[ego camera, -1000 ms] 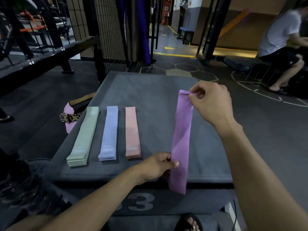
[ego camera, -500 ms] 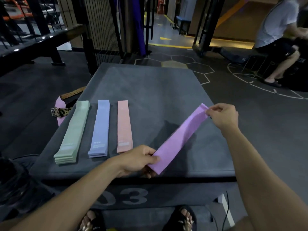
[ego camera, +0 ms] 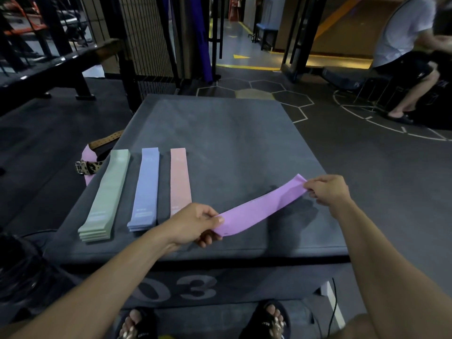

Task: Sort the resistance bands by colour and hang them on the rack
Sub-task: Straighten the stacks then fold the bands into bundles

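Observation:
A purple resistance band (ego camera: 261,206) stretches slantwise just above the grey padded box (ego camera: 232,143). My left hand (ego camera: 195,223) pinches its near end and my right hand (ego camera: 327,190) pinches its far end. Three flat stacks lie side by side on the box's left part: green bands (ego camera: 106,194), blue bands (ego camera: 145,189) and pink bands (ego camera: 179,179). No rack for hanging is clearly visible.
Belts, one leopard-patterned (ego camera: 89,166), lie on the floor left of the box. A black bench (ego camera: 49,67) and a wire mesh frame (ego camera: 144,37) stand at the back left. A seated person (ego camera: 403,52) is at the far right. My sandalled feet (ego camera: 205,321) stand under the box's front.
The purple band swung from hanging upright to lying slantwise and low over the box. My right hand came down and toward me with its end; my left hand shifted its grip to the lower end.

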`<state>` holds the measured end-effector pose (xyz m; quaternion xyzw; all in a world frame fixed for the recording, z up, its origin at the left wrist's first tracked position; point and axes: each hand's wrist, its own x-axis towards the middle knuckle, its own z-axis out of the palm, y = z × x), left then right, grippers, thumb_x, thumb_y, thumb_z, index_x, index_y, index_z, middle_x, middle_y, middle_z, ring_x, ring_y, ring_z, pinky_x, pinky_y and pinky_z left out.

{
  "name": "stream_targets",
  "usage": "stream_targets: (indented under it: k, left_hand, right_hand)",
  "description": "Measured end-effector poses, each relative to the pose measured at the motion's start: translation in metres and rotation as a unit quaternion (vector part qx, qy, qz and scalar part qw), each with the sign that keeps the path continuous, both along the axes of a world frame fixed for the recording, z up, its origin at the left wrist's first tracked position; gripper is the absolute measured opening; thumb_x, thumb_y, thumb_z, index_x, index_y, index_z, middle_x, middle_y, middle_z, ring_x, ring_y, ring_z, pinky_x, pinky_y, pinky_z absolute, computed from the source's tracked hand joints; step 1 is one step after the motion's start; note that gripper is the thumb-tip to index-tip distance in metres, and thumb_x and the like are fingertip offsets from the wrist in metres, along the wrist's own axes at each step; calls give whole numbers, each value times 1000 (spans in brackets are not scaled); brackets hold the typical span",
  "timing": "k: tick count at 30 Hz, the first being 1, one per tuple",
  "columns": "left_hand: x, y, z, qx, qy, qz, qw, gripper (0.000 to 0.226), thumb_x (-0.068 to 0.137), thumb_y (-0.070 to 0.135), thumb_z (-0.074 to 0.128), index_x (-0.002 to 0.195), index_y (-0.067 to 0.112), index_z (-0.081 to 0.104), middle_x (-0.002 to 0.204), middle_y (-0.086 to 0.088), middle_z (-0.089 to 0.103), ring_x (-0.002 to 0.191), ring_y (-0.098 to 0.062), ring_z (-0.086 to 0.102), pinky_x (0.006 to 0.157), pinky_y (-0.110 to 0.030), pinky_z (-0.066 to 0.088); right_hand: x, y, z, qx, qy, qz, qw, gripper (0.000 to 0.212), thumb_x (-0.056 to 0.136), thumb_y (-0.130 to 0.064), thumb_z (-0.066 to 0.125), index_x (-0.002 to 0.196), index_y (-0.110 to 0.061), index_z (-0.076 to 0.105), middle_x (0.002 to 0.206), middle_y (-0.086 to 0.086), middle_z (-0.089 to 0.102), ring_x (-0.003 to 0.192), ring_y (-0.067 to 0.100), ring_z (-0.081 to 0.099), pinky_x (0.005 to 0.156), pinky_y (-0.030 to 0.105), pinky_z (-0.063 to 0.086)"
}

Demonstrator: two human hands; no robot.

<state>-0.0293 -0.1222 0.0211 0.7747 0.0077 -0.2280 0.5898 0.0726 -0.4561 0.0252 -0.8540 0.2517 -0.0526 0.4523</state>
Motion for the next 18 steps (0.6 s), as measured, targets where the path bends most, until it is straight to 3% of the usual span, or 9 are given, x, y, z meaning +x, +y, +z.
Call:
stream_targets:
  k: [2, 4, 9, 13, 16, 18]
  left_hand:
    - [0, 3, 2, -3, -7, 3, 1000, 15, 101, 20, 61, 101, 5, 64, 74, -11, 74, 50, -12, 54, 45, -21, 44]
    - [2, 6, 2, -6, -13, 12, 1000, 14, 100, 22, 62, 99, 9, 66, 75, -10, 75, 50, -12, 53, 46, -22, 43]
    - [6, 8, 6, -25, -43, 50, 997, 18, 100, 23, 62, 115, 13, 65, 74, -11, 75, 48, -13, 52, 45, -23, 43]
    - [12, 2, 22, -58, -91, 71, 992, 19, 101, 21, 61, 119, 15, 62, 72, -11, 74, 46, -15, 51, 44, -23, 42]
    - [19, -5, 37, -74, -126, 76, 986, 18, 101, 20, 61, 119, 16, 61, 72, -12, 74, 46, -17, 50, 45, -24, 41]
    - [22, -11, 45, -73, -151, 80, 983, 19, 101, 21, 61, 120, 18, 60, 70, -9, 74, 45, -17, 51, 44, -24, 42]
  right_hand:
    - [0, 1, 3, 33, 13, -7, 999, 7, 79, -13, 79, 74, -10, 75, 63, 11, 66, 57, 23, 59, 59, 32, 52]
    - [-2, 1, 5, 65, 25, -12, 997, 9, 81, -8, 77, 75, -4, 71, 61, 13, 62, 52, 21, 54, 54, 27, 45]
    - [-12, 12, 17, 130, 46, 6, 990, 15, 84, -7, 74, 72, -11, 66, 61, 8, 61, 53, 16, 57, 57, 24, 45]
    - [-22, 36, 49, 146, -8, 68, 987, 12, 85, -8, 74, 75, -12, 69, 68, 7, 62, 59, 15, 58, 62, 26, 46]
    - [-39, 68, 74, 129, -71, 156, 977, 6, 83, -5, 74, 78, -8, 72, 66, 7, 63, 58, 15, 56, 60, 26, 46]
    - [-52, 91, 83, 52, -103, 204, 972, 5, 78, -11, 77, 74, -13, 74, 65, 4, 70, 58, 14, 60, 58, 28, 50]
